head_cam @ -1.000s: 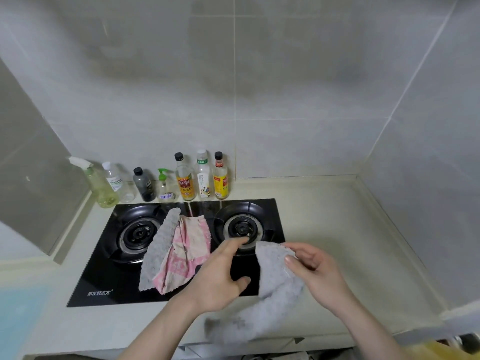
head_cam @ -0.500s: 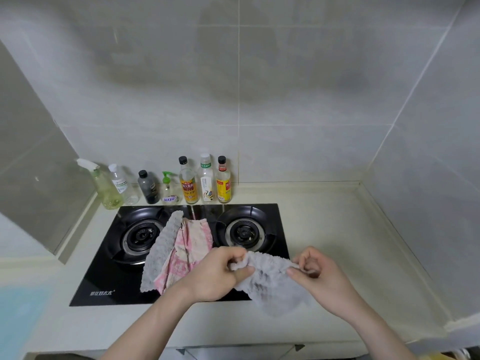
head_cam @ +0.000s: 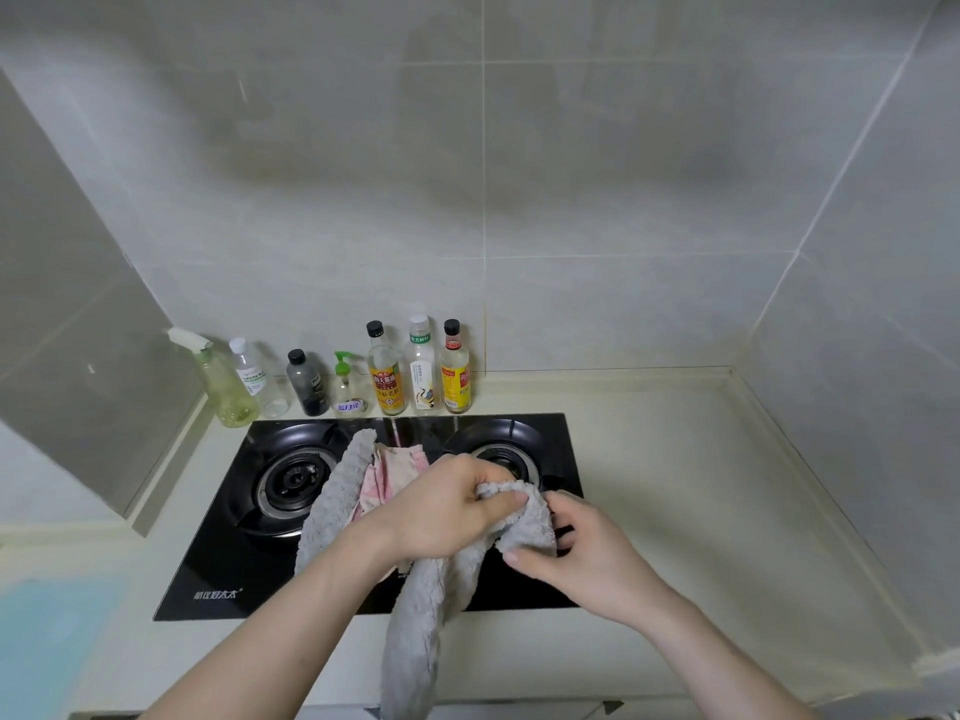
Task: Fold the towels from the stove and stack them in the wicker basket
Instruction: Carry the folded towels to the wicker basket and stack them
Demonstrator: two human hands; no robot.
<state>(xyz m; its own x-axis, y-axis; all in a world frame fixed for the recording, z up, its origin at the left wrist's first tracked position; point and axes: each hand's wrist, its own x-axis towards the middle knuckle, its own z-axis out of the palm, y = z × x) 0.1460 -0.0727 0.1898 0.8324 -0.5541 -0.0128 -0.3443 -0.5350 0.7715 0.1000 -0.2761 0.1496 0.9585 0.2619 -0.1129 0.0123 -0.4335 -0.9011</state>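
Left hand (head_cam: pixel 447 511) curled round top of grey towel (head_cam: pixel 431 605), thumb pressed along its upper fold. Right hand (head_cam: pixel 582 558) pinching same towel at its right edge, fingers bent, just beside left hand. Both hands clamped on cloth, close together, above front right part of black stove (head_cam: pixel 218 574). Towel bunched between hands; rest hanging down in a long strip past front edge of worktop (head_cam: pixel 675 485).

2 more towels lying on stove between the 2 burners: second grey towel (head_cam: pixel 332 501), stretched lengthwise from back to front, and pink patterned towel (head_cam: pixel 395 465) touching its right side, partly hidden behind left wrist.

Along back wall behind stove, row of 7 bottles: spray bottle (head_cam: pixel 223 381) at far left, then clear bottle (head_cam: pixel 254 376), dark bottle (head_cam: pixel 306 381), green-topped pump bottle (head_cam: pixel 345 387), 3 labelled bottles (head_cam: pixel 421 376) at right.

Wicker basket not in view.
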